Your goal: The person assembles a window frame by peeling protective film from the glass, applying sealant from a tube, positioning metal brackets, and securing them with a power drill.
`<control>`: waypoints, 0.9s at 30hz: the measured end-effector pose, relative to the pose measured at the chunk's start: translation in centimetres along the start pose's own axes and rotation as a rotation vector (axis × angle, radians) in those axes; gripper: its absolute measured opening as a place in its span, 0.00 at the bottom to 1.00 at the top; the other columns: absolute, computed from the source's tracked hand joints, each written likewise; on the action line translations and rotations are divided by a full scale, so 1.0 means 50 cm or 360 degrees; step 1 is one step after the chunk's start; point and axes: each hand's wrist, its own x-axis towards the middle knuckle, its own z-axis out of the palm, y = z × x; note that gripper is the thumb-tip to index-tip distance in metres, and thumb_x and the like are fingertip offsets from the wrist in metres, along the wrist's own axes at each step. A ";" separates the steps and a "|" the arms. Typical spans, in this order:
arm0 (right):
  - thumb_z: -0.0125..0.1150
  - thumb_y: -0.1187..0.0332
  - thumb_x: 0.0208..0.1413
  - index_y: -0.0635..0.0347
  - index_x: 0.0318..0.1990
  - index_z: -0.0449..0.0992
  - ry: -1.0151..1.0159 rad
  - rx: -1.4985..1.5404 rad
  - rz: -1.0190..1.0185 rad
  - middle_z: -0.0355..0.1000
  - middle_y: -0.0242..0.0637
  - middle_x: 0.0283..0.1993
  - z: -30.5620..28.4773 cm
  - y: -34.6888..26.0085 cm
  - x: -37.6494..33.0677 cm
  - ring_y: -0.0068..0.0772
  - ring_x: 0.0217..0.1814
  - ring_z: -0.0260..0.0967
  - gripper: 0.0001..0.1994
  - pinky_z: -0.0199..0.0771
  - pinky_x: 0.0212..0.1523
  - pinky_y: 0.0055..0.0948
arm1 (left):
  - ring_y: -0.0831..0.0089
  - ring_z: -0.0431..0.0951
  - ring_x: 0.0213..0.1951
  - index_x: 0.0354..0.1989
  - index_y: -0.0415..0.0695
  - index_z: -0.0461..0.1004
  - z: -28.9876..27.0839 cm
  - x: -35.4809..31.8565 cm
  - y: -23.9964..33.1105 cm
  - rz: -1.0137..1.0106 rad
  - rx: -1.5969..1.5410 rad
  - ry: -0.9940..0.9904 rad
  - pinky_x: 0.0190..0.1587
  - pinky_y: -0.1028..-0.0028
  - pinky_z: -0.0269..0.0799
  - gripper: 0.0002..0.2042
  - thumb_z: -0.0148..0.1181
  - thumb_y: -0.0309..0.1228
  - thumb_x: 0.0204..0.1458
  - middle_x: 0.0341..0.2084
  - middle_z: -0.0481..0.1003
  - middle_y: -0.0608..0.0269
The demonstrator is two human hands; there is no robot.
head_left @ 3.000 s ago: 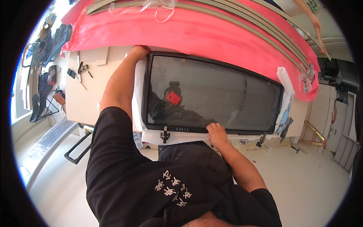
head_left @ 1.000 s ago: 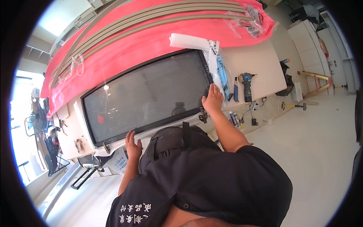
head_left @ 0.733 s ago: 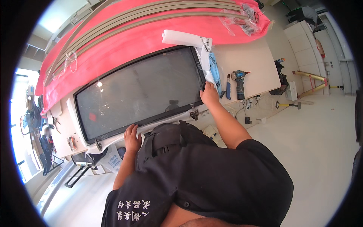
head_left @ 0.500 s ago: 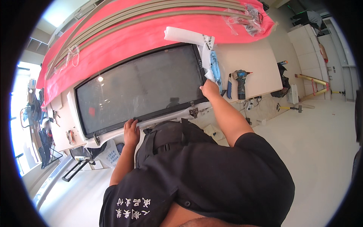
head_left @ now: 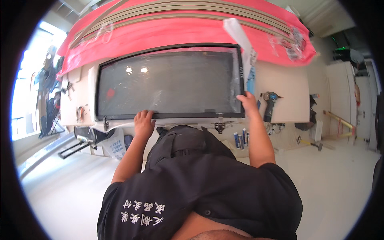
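Black-framed glass panel [head_left: 168, 82] lies flat on white tabletop [head_left: 286, 96], frame centre. Left hand [head_left: 143, 122] on near edge, fingers curled over frame. Right hand [head_left: 247, 102] grips lower right corner, fingers closed on it. Drill [head_left: 269, 105] right of panel.

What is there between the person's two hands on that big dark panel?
In the head view, only the dark glass panel and its black lower frame edge span between the left hand and the right hand; nothing else lies there.
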 end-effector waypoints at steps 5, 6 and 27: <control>0.70 0.67 0.52 0.66 0.48 0.77 -0.0227 0.0113 -0.0120 0.77 0.32 0.41 -0.045 -0.085 -0.024 0.23 0.41 0.70 0.18 0.72 0.45 0.28 | 0.55 0.72 0.47 0.36 0.48 0.71 -0.015 0.034 -0.026 0.0157 -0.0007 0.0144 0.50 0.57 0.68 0.15 0.67 0.29 0.38 0.37 0.72 0.59; 0.69 0.68 0.52 0.66 0.49 0.76 -0.0291 0.0216 -0.0185 0.77 0.32 0.43 -0.040 -0.130 -0.044 0.24 0.44 0.72 0.19 0.72 0.49 0.27 | 0.55 0.73 0.46 0.35 0.48 0.71 -0.034 0.035 -0.019 0.0176 -0.0022 0.0165 0.49 0.58 0.68 0.15 0.67 0.30 0.37 0.36 0.72 0.59; 0.62 0.54 0.55 0.68 0.52 0.71 -0.0599 0.0671 -0.1001 0.64 0.31 0.33 0.033 -0.752 -0.256 0.26 0.37 0.62 0.26 0.62 0.41 0.28 | 0.57 0.71 0.28 0.24 0.45 0.67 -0.291 0.034 -0.030 0.0454 -0.0477 0.1171 0.30 0.62 0.68 0.15 0.63 0.22 0.24 0.23 0.67 0.60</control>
